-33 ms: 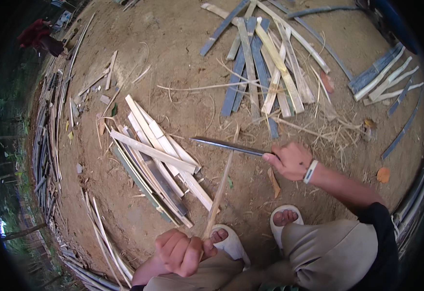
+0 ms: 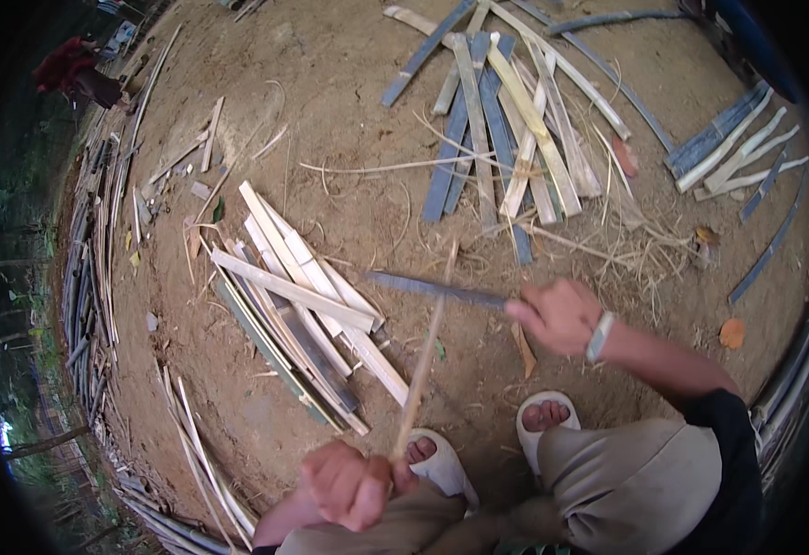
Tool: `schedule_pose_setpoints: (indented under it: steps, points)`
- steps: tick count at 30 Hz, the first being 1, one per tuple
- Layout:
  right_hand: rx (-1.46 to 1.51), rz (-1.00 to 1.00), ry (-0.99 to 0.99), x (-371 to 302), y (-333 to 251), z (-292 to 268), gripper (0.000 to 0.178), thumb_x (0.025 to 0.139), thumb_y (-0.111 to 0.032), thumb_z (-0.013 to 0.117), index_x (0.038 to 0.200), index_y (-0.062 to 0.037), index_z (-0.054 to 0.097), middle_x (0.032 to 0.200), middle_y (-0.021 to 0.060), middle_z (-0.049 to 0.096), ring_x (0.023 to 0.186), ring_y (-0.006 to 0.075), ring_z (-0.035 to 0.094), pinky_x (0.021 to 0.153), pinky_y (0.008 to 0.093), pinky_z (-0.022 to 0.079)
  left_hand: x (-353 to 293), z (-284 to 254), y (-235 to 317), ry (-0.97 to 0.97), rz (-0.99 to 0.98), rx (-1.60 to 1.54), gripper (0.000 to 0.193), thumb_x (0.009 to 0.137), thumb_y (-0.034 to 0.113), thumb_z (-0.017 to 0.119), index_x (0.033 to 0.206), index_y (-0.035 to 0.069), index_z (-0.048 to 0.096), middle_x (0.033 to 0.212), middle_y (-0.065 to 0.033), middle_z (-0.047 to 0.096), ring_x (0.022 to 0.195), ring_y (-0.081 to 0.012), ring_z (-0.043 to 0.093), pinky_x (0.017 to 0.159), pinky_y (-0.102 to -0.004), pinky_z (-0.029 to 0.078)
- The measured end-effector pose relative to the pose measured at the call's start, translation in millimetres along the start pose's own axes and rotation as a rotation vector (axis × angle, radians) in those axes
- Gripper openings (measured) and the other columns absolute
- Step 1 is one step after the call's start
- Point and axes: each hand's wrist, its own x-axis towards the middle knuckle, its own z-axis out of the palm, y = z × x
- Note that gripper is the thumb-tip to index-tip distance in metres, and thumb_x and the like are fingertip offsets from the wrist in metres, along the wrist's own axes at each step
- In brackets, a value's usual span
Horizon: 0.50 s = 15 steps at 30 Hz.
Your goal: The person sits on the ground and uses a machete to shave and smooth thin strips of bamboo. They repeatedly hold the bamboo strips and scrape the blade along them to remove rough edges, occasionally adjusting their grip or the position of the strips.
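Note:
In my left hand (image 2: 347,486), low at the centre, the fingers are closed round the lower end of a thin bamboo strip (image 2: 426,370). The strip slants up and away, its far tip free above the ground. My right hand (image 2: 560,316) grips a long dark-bladed knife (image 2: 400,280); its handle is hidden in the fist. The blade points left and crosses the strip near the far tip, its flat side showing. Whether blade and strip touch, I cannot tell. Left of the strip lies a pile of split bamboo slats (image 2: 317,310).
A larger heap of bamboo slats (image 2: 525,120) lies at the far right, with curly shavings (image 2: 640,264) beside it. More pieces (image 2: 737,139) rest at the right edge. Poles (image 2: 81,277) line the left side. My sandalled feet (image 2: 437,462) are close below. A person in red (image 2: 67,65) is far left.
The knife has turned so that its flat side shows more. My right hand has shifted slightly down and to the right; my left hand has turned a little with the strip.

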Motion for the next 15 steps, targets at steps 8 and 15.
schedule_pose_setpoints:
  steps: [8,15]
  points:
    - [-0.022,0.079,0.034,18.6,30.1,3.7,0.059,0.097,-0.054,0.039,0.083,-0.0022,0.063,0.062,0.0227,0.060,0.063,0.0413,0.063,0.060,0.0508,0.051,2.5,1.0,1.7,-0.043,-0.047,0.026,0.013,0.070,0.006,0.060,0.064,0.004,0.049,0.048,-0.0012,0.041,0.039,-0.0170,0.042,0.044,-0.0300,0.037]
    - [-0.031,0.203,-0.014,21.3,44.5,12.2,0.057,0.097,-0.052,0.039,0.087,-0.0015,0.062,0.069,0.0241,0.063,0.067,0.0423,0.064,0.066,0.0519,0.052,0.7,-5.3,-0.8,-0.059,-0.038,-0.011,0.013,0.070,0.006,0.060,0.064,0.005,0.049,0.048,-0.0006,0.040,0.041,-0.0179,0.044,0.045,-0.0301,0.039]
